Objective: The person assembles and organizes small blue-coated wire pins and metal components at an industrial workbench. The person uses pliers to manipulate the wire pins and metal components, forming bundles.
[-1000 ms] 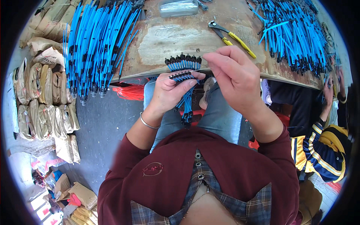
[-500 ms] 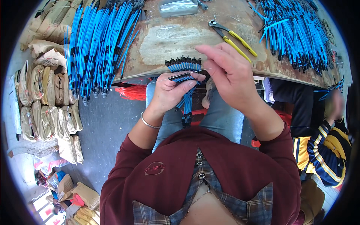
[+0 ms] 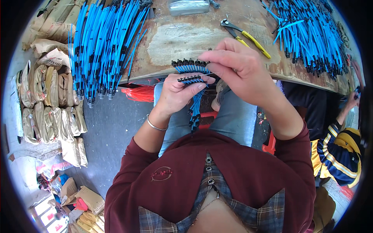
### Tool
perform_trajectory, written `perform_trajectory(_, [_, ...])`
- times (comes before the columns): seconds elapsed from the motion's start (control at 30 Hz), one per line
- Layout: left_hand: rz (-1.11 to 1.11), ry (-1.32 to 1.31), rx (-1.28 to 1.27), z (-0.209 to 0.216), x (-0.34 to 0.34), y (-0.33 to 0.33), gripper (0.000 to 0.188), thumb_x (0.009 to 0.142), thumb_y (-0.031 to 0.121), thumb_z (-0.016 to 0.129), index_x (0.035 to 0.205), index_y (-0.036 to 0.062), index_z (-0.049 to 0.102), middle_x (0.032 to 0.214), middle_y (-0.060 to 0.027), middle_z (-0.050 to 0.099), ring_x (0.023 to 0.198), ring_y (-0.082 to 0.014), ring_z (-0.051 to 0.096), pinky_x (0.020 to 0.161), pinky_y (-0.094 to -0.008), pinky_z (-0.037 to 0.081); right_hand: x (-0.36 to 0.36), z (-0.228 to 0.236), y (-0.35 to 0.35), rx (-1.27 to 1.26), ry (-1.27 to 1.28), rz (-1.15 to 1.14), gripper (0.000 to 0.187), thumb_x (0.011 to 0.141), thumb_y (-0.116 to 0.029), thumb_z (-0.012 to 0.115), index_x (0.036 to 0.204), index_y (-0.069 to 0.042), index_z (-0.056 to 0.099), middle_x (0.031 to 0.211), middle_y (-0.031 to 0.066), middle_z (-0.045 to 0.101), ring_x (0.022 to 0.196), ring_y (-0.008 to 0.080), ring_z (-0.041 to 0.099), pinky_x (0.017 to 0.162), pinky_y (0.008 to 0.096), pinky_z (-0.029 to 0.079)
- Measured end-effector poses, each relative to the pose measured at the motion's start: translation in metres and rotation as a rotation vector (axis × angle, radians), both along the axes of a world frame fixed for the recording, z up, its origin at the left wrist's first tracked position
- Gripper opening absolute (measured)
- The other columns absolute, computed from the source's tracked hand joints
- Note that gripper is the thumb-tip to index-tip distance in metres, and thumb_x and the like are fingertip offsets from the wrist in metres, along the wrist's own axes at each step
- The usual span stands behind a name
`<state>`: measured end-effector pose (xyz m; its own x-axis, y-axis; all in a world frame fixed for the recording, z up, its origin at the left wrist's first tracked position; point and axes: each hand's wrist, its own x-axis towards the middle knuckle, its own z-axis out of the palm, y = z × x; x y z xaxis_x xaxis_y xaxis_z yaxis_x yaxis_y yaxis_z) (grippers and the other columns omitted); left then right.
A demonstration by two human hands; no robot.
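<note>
My left hand (image 3: pixel 176 93) grips a bundle of blue strips with black ends (image 3: pixel 190 68) above my lap. Its black ends stand in two rows, and the tails hang down between my knees. A thin straight wire (image 3: pixel 161 82) runs along the nearer row and sticks out on both sides. At the bundle's right end, my right hand (image 3: pixel 241 68) is closed, with thumb and forefinger close to the black ends and the wire. What lies between those fingertips is hidden.
Yellow-handled pliers (image 3: pixel 248 38) and a clear box of thin pieces (image 3: pixel 188 7) lie on the wooden table (image 3: pixel 163 42). Piles of blue strips sit left (image 3: pixel 103 50) and right (image 3: pixel 307 39). Paper-wrapped packs (image 3: pixel 50 124) are stacked left. Another person's striped sleeve (image 3: pixel 330 151) shows at right.
My right hand has shifted slightly, its fingertips lowered from above the wire to the bundle's right end. My left hand keeps its grip. The other person's hand at right has moved.
</note>
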<state>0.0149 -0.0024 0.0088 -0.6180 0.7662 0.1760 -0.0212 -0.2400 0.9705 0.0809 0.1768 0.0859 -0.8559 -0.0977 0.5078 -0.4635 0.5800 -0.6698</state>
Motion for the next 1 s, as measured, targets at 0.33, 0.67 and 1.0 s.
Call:
perform_trajectory(0.33, [0.012,-0.048,0.042,-0.003,0.001,0.0,0.018,0.08,-0.001,0.06,0.098,-0.0011,0.063,0.097,-0.0105,0.066,0.088,-0.0121,0.059,0.081,-0.027,0.047,-0.011,0.004,0.007,0.146,0.213,0.013,0.019,0.074,0.003,0.062,0.092,-0.002,0.063,0.08,0.0065,0.052,0.072,0.0186,0.053,0.062,0.0263,0.042])
perform_trajectory(0.67, [0.056,-0.037,0.123,-0.005,0.004,0.002,0.013,0.081,0.002,0.061,0.094,0.0014,0.063,0.093,-0.0081,0.067,0.076,-0.0076,0.059,0.06,-0.0208,0.048,-0.009,-0.006,-0.001,-0.177,-0.027,0.044,0.018,0.074,0.0,0.064,0.092,-0.002,0.063,0.082,0.0057,0.054,0.074,0.0168,0.053,0.064,0.0256,0.042])
perform_trajectory(1.0, [0.065,-0.026,-0.042,-0.012,0.001,-0.007,0.017,0.08,0.001,0.063,0.097,0.0019,0.064,0.09,-0.0061,0.067,0.074,-0.0067,0.058,0.055,-0.0192,0.045,-0.007,-0.005,-0.006,0.13,0.159,-0.015,0.021,0.071,-0.001,0.066,0.091,-0.002,0.063,0.087,0.0057,0.053,0.074,0.0154,0.053,0.063,0.0256,0.042])
